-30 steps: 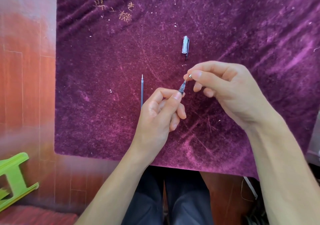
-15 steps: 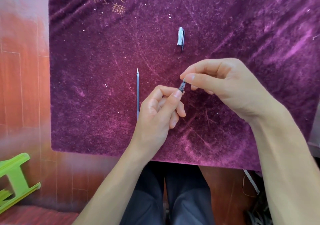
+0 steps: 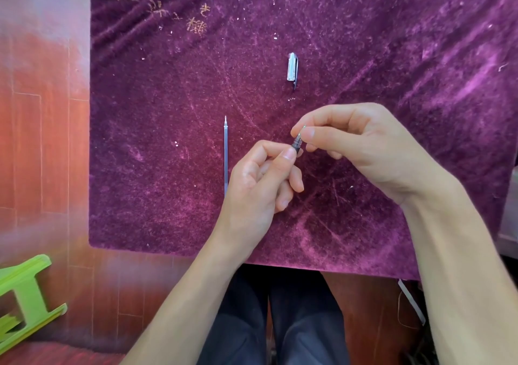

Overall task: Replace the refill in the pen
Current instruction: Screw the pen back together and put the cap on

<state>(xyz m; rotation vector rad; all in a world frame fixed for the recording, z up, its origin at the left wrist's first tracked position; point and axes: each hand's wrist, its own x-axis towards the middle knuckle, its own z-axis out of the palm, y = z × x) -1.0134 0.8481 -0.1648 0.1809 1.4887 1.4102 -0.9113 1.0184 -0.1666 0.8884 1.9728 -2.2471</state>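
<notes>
Two bare hands are working over a purple velvet cloth (image 3: 364,42) covering a table. The left hand (image 3: 258,185) is curling its fingers closed around the pen (image 3: 296,143), of which only the dark grip end is showing beyond the thumb and forefinger; the rest of the barrel is lying hidden inside the fist. The right hand (image 3: 361,146) is pinching the pen's metal tip (image 3: 301,132) between thumb and forefinger, with the other fingers folding loosely underneath. The two hands are nearly touching at the pen, which is being held just above the cloth, a little right of its centre.

One loose refill (image 3: 225,157) is lying flat on the cloth just left of the left hand, pointing its tip toward the far side, its near end disappearing behind the hand. One pen cap (image 3: 292,68) is resting on the cloth farther away, beyond the hands, apart from everything else.

Near the left edge, one green plastic stool (image 3: 25,294) is standing on the reddish wooden floor (image 3: 42,140). Dark trousers (image 3: 280,322) are showing between the forearms at the near edge.
</notes>
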